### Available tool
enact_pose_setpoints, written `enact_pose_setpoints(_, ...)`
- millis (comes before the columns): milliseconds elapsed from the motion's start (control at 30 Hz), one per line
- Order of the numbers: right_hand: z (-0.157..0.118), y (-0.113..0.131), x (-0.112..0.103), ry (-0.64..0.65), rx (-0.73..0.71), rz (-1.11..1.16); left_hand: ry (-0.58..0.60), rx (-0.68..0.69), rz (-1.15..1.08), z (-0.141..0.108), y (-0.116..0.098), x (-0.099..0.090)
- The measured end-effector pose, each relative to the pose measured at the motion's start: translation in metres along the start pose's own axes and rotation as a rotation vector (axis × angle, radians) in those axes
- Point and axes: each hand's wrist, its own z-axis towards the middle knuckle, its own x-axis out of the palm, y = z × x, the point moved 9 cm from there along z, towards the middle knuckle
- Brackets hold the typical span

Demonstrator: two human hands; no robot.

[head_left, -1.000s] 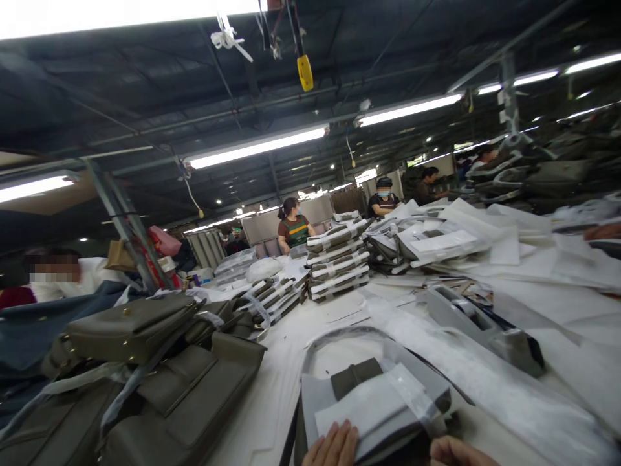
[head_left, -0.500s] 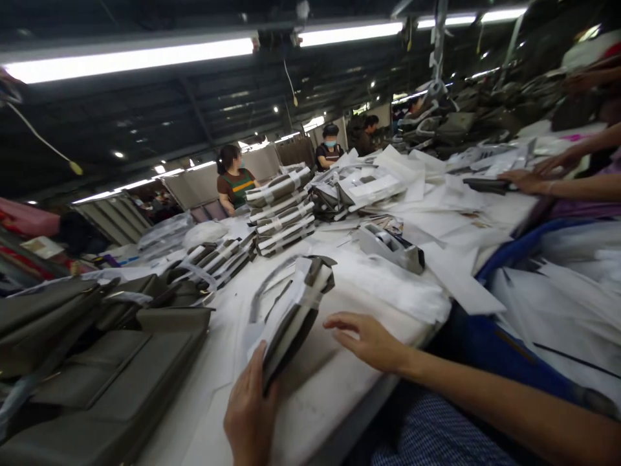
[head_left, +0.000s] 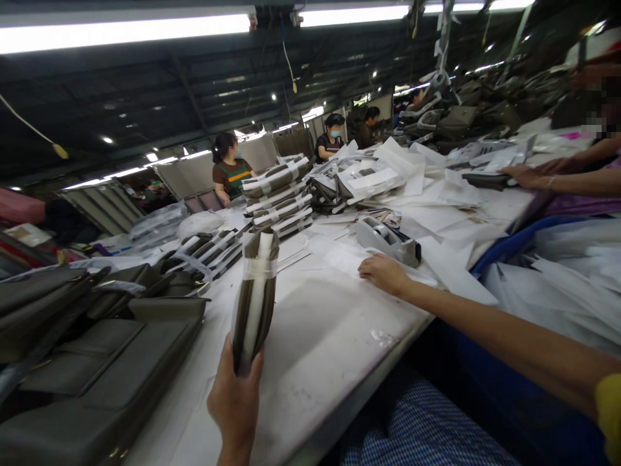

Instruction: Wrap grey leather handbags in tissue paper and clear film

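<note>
My left hand point(head_left: 236, 395) is closed around the lower end of a folded dark olive bag point(head_left: 257, 294), held upright on edge above the table. White padding lies between its layers, and clear tape bands its upper part. My right hand point(head_left: 385, 273) reaches forward to thin white packing sheets point(head_left: 342, 255), its fingers curled onto them; the fingertips are partly hidden. Just beyond that hand stands a grey tape dispenser point(head_left: 385, 239).
Several taped bags point(head_left: 279, 200) are stacked ahead, beside more leaning bundles point(head_left: 216, 249). Large olive bags point(head_left: 121, 369) cover the left side. A blue-lined bin point(head_left: 557, 272) of white sheets stands right. A co-worker's hands point(head_left: 533, 175) rest on a bag at far right.
My left hand has tipped the bag upright and drawn it left. My right hand has moved forward and right onto the white sheets, which now lie farther from the table's front edge.
</note>
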Motion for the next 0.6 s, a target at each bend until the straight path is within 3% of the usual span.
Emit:
enact_pose_setpoints(200,0.014,-0.007,0.006,0.056,-0.068,0.077,0.008,0.009,-0.022,-0.003,-0.002,0.004)
enact_pose_setpoints(333,0.02,-0.005,-0.003,0.014,-0.036,0.112,0.002,0.029,-0.024,-0.004,-0.001,0.007)
enact_pose_setpoints(467,0.008,0.029,-0.022,-0.026,-0.003,0.19,-0.029,0.075,-0.045,-0.006,-0.004,0.005)
enact_pose_setpoints(600,-0.016,0.079,-0.008,0.243,-0.047,0.481,-0.027,0.087,-0.082,-0.006,-0.006,0.004)
